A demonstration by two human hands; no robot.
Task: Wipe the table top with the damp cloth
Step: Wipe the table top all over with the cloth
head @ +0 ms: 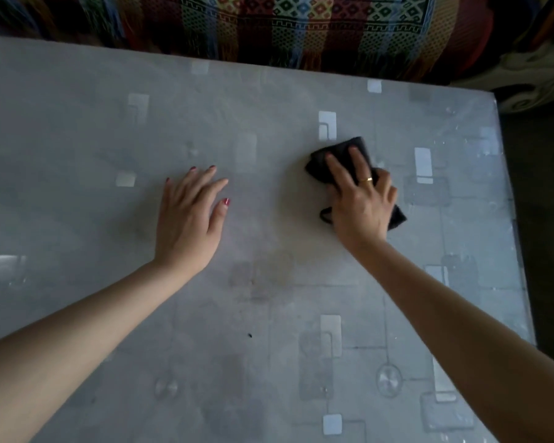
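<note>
Head view: right hand (360, 199) presses the cloth (357, 148); left hand (189, 215) flat beside it.

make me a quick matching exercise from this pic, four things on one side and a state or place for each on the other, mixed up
Things:
1. left hand
2. right hand
3. cloth
4. blanket

States or places:
a. dark, bunched under a hand
b. striped, beyond the table's far edge
c. flat on bare table, holding nothing
d. pressing on the cloth, wearing a ring

Pairs: 1-c, 2-d, 3-a, 4-b
</note>
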